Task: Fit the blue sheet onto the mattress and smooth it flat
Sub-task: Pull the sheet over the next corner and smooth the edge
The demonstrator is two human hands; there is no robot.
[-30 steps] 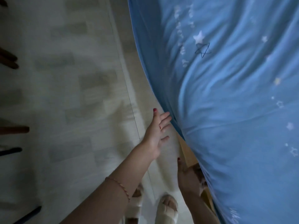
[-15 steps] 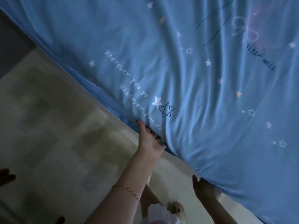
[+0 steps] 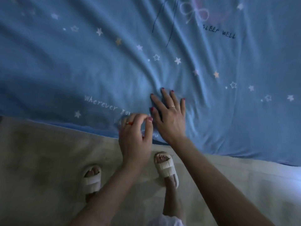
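The main risk is that the blue sheet (image 3: 114, 66) bunches up again instead of flattening. Long creases run diagonally away from the fingers (image 3: 163, 98) of the right hand (image 3: 169, 118) toward the far side of the bed. A push along those creases would likely just shift the slack and heap it beyond the fingertips. A second risk sits at the near edge of the sheet, just below the left hand (image 3: 135, 139). If the palm drags the cloth too hard away from that edge, the tucked side could probably ride up off the mattress, which is hidden under the sheet. The dim light also makes shallow wrinkles easy to miss.

The right hand lies palm down on the sheet with its fingers spread wide and straight, holding nothing and pressing flat. Its forearm reaches in from the lower right. The left hand is just beside it, on the thumb side and nearer the sheet's edge. Its fingers are curled in and narrow, with the thumb tip close to the forefinger. Motion blur there means I cannot tell whether they pinch a fold of cloth or only brush it. Both wrists sit over the border between sheet and floor (image 3: 48, 160).

The sheet covers everything beyond and to both sides of the fingers, with printed stars and lettering around them. The person's feet in pale slippers (image 3: 166, 168) stand on the floor below the wrists.
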